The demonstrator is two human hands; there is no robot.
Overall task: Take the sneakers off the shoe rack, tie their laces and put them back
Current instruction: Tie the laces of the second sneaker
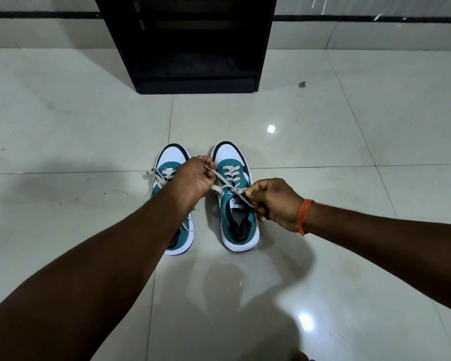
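Two teal and white sneakers stand side by side on the floor, toes pointing away from me. The right sneaker [235, 204] has its white lace [223, 182] pulled out to both sides. My left hand [193, 175] grips one lace end over the gap between the shoes. My right hand [274, 201] pinches the other end beside the tongue. The left sneaker [171, 162] is partly hidden under my left forearm, and its laces lie loose. The black shoe rack [195, 45] stands beyond the shoes with nothing visible on its dark shelves.
Glossy pale floor tiles [323, 126] spread all around the shoes. A tiled wall [362, 32] with a dark stripe runs behind the rack. A small dark speck [301, 84] lies on the floor to the rack's right.
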